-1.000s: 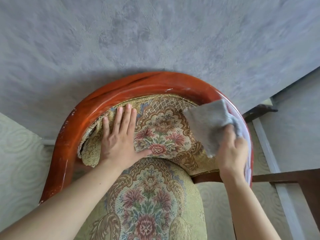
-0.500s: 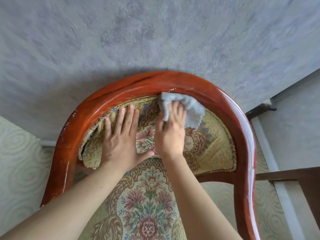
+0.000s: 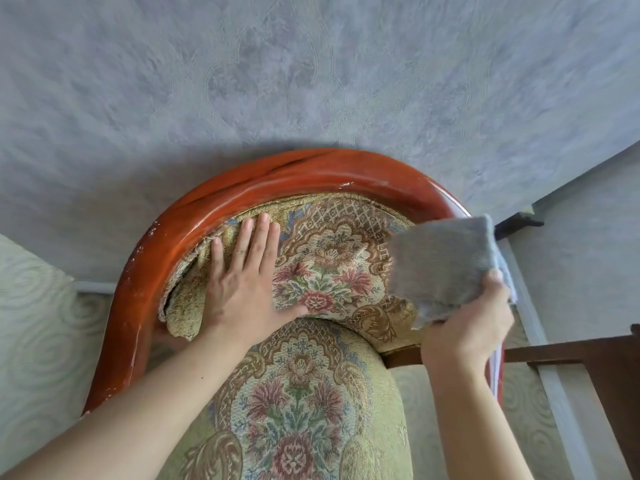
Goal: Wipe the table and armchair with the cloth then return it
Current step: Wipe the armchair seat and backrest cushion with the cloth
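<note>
Gripping the grey cloth [image 3: 446,268] in my right hand [image 3: 467,327], I press my flat, open left hand [image 3: 242,292] on the armchair [image 3: 332,265] backrest.

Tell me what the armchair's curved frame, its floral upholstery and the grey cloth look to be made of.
The curved reddish-brown armchair frame looks like glossy lacquered wood: bright highlights, pale chips along the edge. The floral upholstery looks like woven tapestry fabric, matte, with visible weave. The grey cloth in the right hand seems soft and fuzzy, perhaps microfibre or felt; uncertain.
</note>
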### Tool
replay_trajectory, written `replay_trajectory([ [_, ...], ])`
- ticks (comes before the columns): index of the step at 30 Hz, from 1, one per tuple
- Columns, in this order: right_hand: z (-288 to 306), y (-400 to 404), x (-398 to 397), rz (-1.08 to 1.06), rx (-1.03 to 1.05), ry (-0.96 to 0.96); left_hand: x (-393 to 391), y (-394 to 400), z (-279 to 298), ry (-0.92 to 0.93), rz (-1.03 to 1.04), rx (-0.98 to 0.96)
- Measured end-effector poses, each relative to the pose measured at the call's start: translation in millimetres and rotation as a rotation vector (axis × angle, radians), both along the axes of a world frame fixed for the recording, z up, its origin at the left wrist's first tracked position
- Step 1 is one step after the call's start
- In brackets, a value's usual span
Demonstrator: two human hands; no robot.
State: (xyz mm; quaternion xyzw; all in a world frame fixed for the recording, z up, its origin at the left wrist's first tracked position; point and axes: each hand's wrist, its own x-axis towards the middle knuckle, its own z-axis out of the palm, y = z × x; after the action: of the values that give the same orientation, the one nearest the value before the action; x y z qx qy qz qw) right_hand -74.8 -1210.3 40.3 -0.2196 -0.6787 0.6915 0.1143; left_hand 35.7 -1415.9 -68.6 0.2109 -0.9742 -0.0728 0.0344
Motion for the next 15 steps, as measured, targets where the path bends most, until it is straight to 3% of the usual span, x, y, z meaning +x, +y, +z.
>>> replay_trajectory([
  [3,-9,-11,-1,0.021,0.248,0.116,0,0,-1,0.001,0.002,-0.003],
  [8,-53,-67,-5,0.491,0.766,0.057,0,-1,1,0.001,-0.004,-0.008],
  [13,-60,-108,15,0.781,0.88,0.352,0,-1,3,-0.006,-0.007,-0.005],
  [15,-57,-112,16,0.875,0.816,0.323,0,-1,4,-0.007,-0.003,-0.001],
])
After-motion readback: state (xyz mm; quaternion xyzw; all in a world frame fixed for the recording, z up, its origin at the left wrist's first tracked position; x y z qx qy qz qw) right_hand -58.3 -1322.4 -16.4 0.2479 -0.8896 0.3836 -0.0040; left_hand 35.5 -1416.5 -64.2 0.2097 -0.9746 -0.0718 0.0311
